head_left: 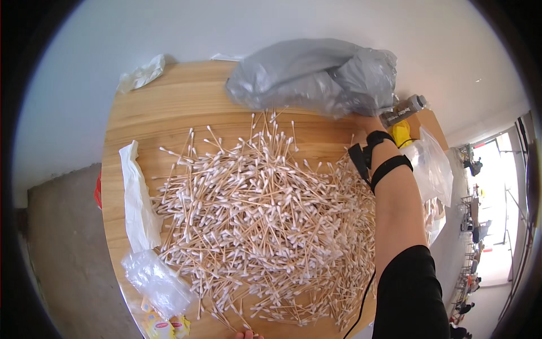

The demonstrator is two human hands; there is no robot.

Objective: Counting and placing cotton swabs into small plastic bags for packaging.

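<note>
A large heap of cotton swabs with wooden sticks and white tips spreads over the middle of the wooden table. My right arm, in a black sleeve with black straps near the wrist, reaches to the far side. There my right hand is at the bunched right end of a grey plastic bag, gripping it; folds cover the fingers. The bag's lower edge is smeared by motion. At the bottom edge only the fingertips of my left hand show, beside the near swabs; what they hold, if anything, is out of view.
White paper and a clear plastic bag lie along the left edge, above yellow packaging. A crumpled white wrapper sits far left. At right are a grey bottle, a cardboard box and clear plastic. A black cable hangs near my sleeve.
</note>
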